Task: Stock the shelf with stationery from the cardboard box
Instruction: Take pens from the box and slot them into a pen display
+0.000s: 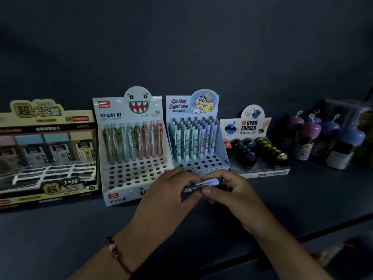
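Both hands meet in front of the Crayon Shinchan pencil display (198, 136) on the dark shelf (302, 195). My left hand (169, 190) and my right hand (226, 188) together hold a small bunch of light blue mechanical pencils (210, 182), lying sideways between the fingers. The display's back rows are filled with pencils; its front holes stand bare. To its left the white monster-face display (129, 142) has one back row of pencils and many bare holes. The cardboard box is not in view.
A yellow lead-refill display (46, 150) stands at the far left. A Gyro Eraser tray (256, 152) sits right of the Shinchan display. Several purple- and blue-capped jars (323, 142) stand at the far right. The shelf's front edge (323, 229) runs below my right arm.
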The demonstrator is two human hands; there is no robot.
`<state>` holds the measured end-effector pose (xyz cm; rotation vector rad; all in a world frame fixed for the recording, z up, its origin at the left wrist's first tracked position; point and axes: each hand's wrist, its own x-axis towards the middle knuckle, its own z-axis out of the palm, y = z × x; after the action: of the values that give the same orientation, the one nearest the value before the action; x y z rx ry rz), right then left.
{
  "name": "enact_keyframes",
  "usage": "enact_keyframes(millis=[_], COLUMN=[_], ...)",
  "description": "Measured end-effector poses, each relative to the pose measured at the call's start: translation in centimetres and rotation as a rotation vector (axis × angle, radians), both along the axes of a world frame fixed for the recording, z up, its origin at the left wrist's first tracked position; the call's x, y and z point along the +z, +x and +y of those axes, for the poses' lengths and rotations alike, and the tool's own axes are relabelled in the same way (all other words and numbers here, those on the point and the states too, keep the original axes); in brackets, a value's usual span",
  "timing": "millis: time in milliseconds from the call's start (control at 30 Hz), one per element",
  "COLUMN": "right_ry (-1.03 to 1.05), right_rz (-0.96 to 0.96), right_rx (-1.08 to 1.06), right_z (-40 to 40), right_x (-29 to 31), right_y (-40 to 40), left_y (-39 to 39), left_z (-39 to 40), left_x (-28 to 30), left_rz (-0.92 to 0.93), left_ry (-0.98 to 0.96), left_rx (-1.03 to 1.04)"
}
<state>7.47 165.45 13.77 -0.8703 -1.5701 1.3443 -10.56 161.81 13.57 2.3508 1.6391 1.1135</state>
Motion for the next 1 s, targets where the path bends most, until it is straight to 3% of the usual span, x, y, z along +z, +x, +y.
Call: enact_keyframes(millis=[200, 333, 467, 667, 800, 1000], right_ry=[-0.111, -0.133, -0.081, 0.135, 0.33, 0.494], right_rz=[0.178, 0.321, 0.341, 0.198, 0.027, -0.203], right_rx=[-0.054, -0.098, -0.179, -0.33, -0.452, -0.44], right_z=[0.5, 0.7, 1.7, 5.7, 8.2, 10.9], right_x=[-0.3, -0.1, 0.6, 3.2, 4.1, 2.8], right_y=[0.5, 1.0, 1.2, 1.9, 1.4, -0.8], left_y=[0.3, 0.2, 0.3, 0.1, -0.4, -0.5], left_z=[-0.4, -0.4, -0.3, 0.1, 0.3, 0.3], left_x=[0.3, 0.0, -0.3, -0.5, -1.0, -0.7], left_rz=[0.048, 0.203, 0.333, 0.534, 0.538, 0.505], left_ry=[0.007, 0.064, 0.079, 0.003, -0.094, -0.144], left_rx=[-0.026, -0.002, 0.0, 0.071, 0.059, 0.069])
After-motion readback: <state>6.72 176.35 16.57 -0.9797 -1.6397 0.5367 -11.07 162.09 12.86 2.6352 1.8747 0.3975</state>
